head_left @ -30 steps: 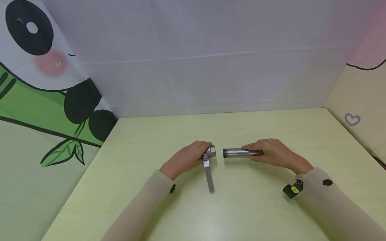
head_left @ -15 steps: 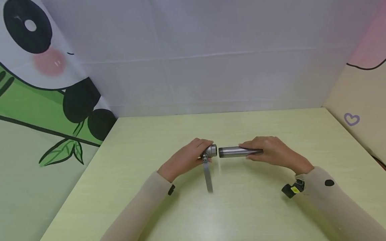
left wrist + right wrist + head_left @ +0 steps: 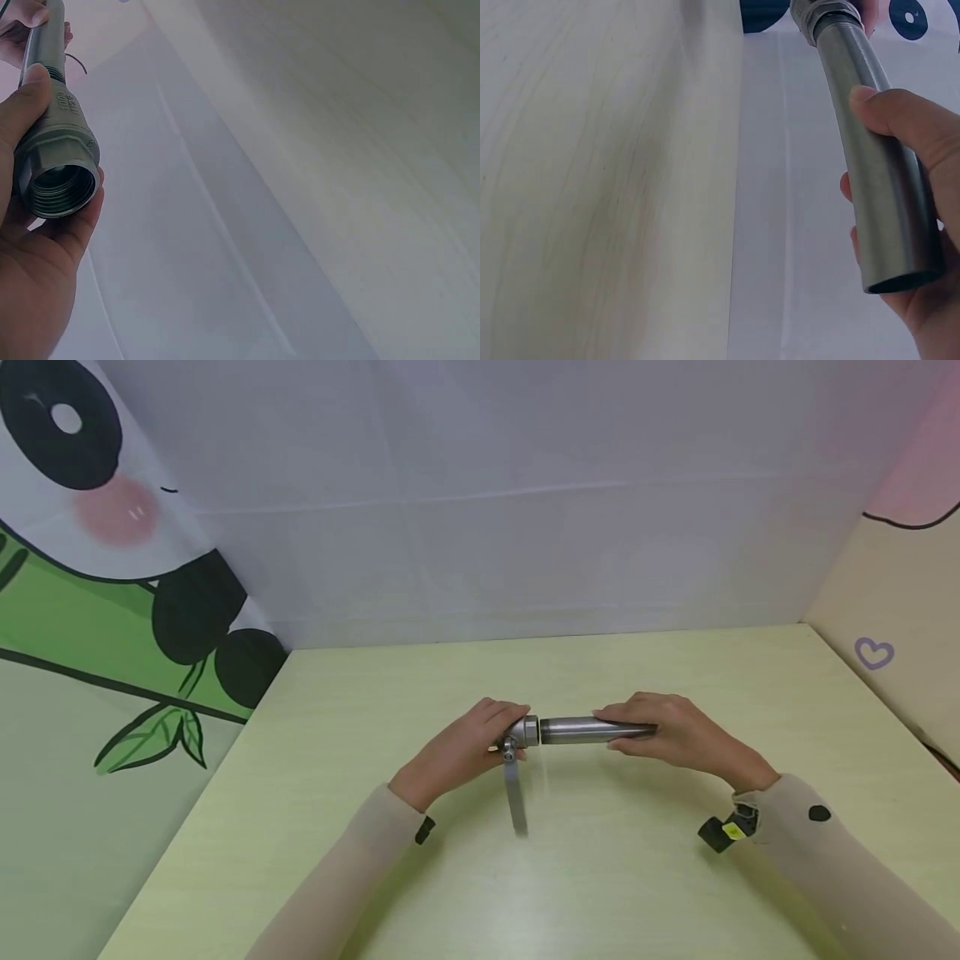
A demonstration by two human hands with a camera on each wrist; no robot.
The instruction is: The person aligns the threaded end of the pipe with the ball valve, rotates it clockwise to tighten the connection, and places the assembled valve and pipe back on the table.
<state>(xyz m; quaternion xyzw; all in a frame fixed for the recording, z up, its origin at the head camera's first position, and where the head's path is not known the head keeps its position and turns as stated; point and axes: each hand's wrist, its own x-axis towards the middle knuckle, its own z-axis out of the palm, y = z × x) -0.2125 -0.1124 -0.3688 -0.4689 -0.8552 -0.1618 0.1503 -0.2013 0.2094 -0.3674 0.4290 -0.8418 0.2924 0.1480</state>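
In the head view my left hand [image 3: 467,745] grips a metal ball valve [image 3: 528,732] whose flat lever handle [image 3: 516,797] points down toward me. The valve's threaded open end [image 3: 61,187] faces the left wrist camera, with my thumb and fingers around the body. My right hand [image 3: 675,732] holds a steel pipe [image 3: 576,730] by its right part, thumb along one side and fingers on the other. The pipe's threaded end [image 3: 835,22] is right at the valve's mouth, the two nearly in line. Both are held above the table.
The pale wooden table [image 3: 420,893] spreads beneath both hands. Behind it stands a plain whitish cloth wall [image 3: 525,560], with printed cartoon panels at left and right. A black wrist device [image 3: 720,835] is strapped to the right wrist.
The right hand has brought the pipe left, closing the gap to the valve. Both hands have risen slightly in the view, and the grips stay the same.
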